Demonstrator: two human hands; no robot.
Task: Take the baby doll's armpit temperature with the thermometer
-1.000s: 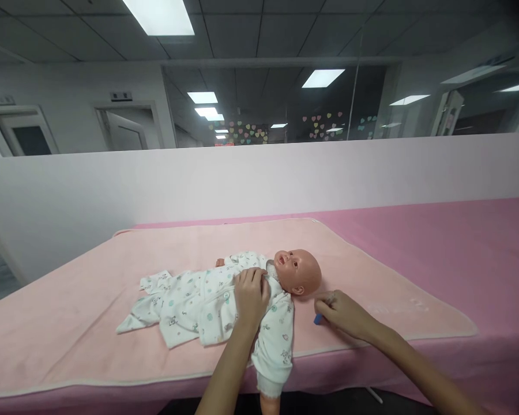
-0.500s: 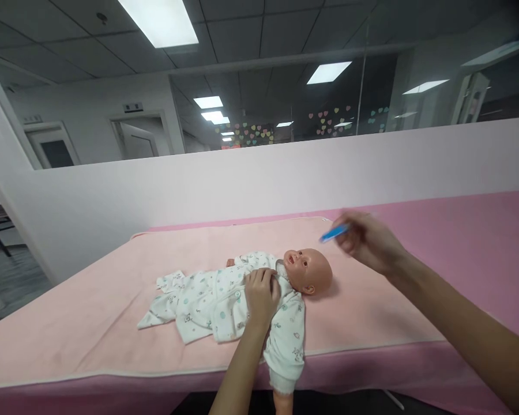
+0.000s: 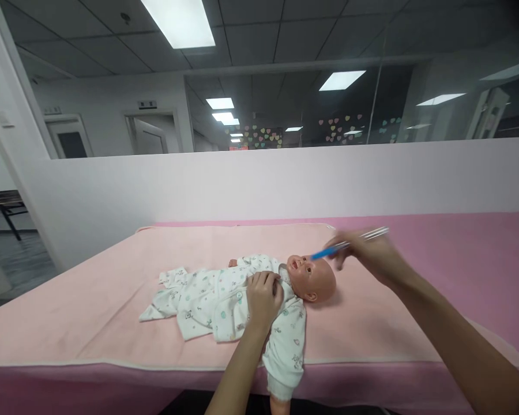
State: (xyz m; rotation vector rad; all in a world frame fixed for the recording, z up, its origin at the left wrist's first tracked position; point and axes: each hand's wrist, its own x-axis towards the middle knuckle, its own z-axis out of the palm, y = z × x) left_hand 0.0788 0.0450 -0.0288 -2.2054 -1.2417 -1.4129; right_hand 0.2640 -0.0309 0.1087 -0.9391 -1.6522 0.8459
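A baby doll (image 3: 313, 282) lies on its back in a white printed outfit (image 3: 203, 300), head to the right, one arm hanging over the near edge. My left hand (image 3: 263, 294) rests on the doll's chest with its fingers laid over the cloth. Above the doll's head, my right hand (image 3: 363, 248) is closed around a slim blue-and-silver pen-like stick (image 3: 326, 252). Its blue end points left, in front of the doll's face in view; whether it touches cannot be told. Motion blurs the right fingers and the stick.
A peach pad (image 3: 108, 323) with a pale border lies under the doll, over a pink table cover (image 3: 458, 259). Behind rises a low white wall (image 3: 285, 184) with glass above. A dark-topped table (image 3: 4, 202) stands far left.
My right hand has come lower, bringing the stick from above the doll's head to its face; the silver rear part now shows. My left hand stays on the chest. The view has shifted slightly.
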